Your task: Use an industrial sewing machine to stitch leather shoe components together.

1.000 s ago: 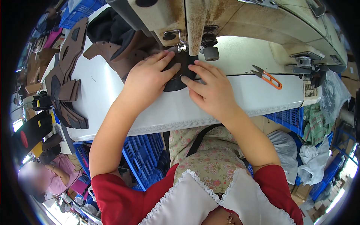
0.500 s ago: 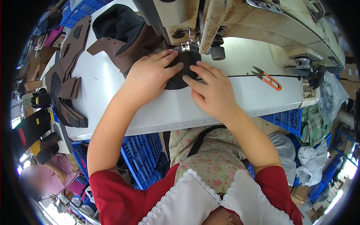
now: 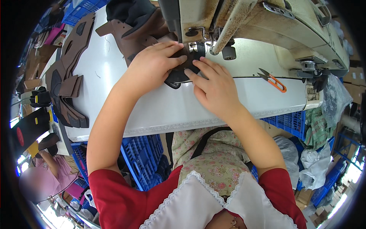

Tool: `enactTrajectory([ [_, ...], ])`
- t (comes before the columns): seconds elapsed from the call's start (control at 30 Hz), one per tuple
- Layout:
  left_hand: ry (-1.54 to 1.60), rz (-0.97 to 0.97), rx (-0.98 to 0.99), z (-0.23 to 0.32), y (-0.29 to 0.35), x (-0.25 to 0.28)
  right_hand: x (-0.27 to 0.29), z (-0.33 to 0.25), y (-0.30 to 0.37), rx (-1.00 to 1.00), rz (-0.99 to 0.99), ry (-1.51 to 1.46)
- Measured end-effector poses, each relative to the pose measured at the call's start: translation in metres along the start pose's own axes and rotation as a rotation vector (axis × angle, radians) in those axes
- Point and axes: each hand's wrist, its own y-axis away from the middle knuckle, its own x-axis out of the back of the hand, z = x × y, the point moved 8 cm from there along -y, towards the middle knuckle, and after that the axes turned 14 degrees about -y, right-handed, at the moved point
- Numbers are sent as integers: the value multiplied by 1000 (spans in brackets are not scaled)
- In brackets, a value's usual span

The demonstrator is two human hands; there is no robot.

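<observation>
A dark leather piece (image 3: 179, 74) lies flat on the white sewing table (image 3: 160, 110), under the foot of a cream sewing machine (image 3: 244, 23). My left hand (image 3: 152, 66) presses down on the piece's left side, fingers spread toward the needle (image 3: 194, 45). From the right, my right hand (image 3: 213, 87) rests flat with its fingertips on the piece's near edge. Both hands touch the piece; neither grips it. Brown leather parts (image 3: 137, 30) trail off behind my left hand.
Orange-handled thread snips (image 3: 274, 81) lie on the table to the right. Stacks of brown and black cut leather pieces (image 3: 66, 87) line the table's left edge. Blue plastic crates (image 3: 143, 158) stand below the table. Another person (image 3: 42, 175) sits at lower left.
The view has shifted so the machine and hands sit lower in the picture. Both hands stay on the dark piece, pushed slightly further under the needle.
</observation>
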Motion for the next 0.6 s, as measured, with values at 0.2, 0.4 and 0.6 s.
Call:
enactTrajectory([
  [0.2,-10,-17,9,0,-1,-2,1,3,-1,-17,24,-2],
  [0.4,21,60,-17,-4,2,-4,2,7,0,-26,42,-50],
  [0.6,-77,77,-37,0,3,-5,5,7,-2,-43,53,-57],
])
